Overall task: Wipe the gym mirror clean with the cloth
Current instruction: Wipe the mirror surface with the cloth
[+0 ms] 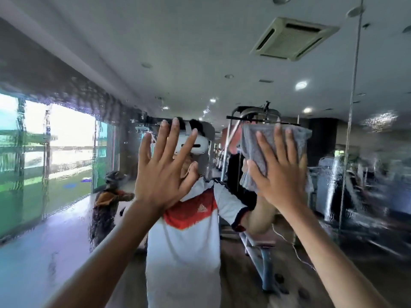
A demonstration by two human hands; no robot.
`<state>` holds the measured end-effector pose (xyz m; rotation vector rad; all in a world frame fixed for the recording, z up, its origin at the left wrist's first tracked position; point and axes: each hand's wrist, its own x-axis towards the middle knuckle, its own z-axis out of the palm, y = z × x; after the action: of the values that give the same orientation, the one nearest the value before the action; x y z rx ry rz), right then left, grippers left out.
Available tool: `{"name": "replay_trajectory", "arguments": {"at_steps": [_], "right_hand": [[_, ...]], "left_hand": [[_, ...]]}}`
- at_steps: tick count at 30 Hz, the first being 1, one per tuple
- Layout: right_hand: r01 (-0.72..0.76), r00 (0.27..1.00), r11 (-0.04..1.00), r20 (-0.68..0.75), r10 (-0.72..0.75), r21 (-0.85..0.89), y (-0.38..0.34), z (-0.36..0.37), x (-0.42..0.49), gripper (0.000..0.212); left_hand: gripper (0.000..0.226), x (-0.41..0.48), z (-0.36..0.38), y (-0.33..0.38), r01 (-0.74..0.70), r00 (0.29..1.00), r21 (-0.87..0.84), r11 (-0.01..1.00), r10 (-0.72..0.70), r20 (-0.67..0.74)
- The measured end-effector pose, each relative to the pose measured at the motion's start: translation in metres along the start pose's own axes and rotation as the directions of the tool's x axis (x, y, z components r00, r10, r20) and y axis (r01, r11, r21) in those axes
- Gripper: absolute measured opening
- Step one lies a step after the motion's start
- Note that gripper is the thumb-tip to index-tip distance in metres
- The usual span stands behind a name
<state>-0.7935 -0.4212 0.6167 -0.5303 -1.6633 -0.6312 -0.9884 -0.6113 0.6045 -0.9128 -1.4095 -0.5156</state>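
You've got bright windows (55, 138) on the left, green ground outside them. White ceiling (178, 41) overhead, with a square AC cassette vent (293, 37) upper right and round downlights (300, 85) running toward the far end. Gym machine frames (255, 121) stand centre-right on a wood-tone floor (244, 274).

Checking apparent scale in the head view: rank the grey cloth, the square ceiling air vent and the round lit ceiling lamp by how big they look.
1. Square ceiling air vent and grey cloth: too alike to rank; the cloth is nearer and partly hidden by the right hand.
2. Round lit ceiling lamp: smallest.
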Motion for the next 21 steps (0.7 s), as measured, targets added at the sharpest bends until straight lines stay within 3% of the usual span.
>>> {"name": "replay_trajectory", "arguments": {"at_steps": [3,9,11,13,16,18,21], "right_hand": [[-0.161,0.985,0.986,-0.05,0.163,0.043,-0.03,0.001,0.02,0.067],[0.238,0.971,0.971,-0.012,-0.238,0.002,-0.024,0.007,-0.041,0.058],[0.151,0.988,0.987,-0.022,-0.15,0.052,-0.005,0.009,-0.041,0.055],[-0.026,0.999,0.989,-0.038,0.031,0.146,0.0,0.009,-0.016,0.053],[-0.178,0.981,0.96,-0.044,0.191,0.214,-0.021,0.005,0.026,0.055],[-0.102,0.992,0.971,-0.053,0.116,0.215,-0.041,0.003,0.026,0.056],[0.155,0.988,0.983,-0.032,-0.152,0.099,-0.038,0.007,-0.015,0.055]], "left_hand": [[0.065,-0.001,0.0,-0.003,-0.008,1.0,-0.012,1.0,0.008,0.011],[0.064,-0.002,0.001,-0.002,-0.014,1.0,-0.014,1.0,0.014,0.026],[0.065,-0.002,0.003,-0.001,-0.008,1.0,-0.007,1.0,0.008,0.024],[0.065,-0.002,0.004,0.0,-0.005,1.0,-0.008,1.0,0.006,0.02],[0.065,-0.001,0.003,0.001,-0.006,1.0,-0.02,1.0,0.006,0.021],[0.065,-0.002,0.003,0.001,-0.008,1.0,-0.018,1.0,0.008,0.022],[0.065,-0.001,0.004,0.001,-0.015,1.0,-0.017,1.0,0.015,0.025]]}}
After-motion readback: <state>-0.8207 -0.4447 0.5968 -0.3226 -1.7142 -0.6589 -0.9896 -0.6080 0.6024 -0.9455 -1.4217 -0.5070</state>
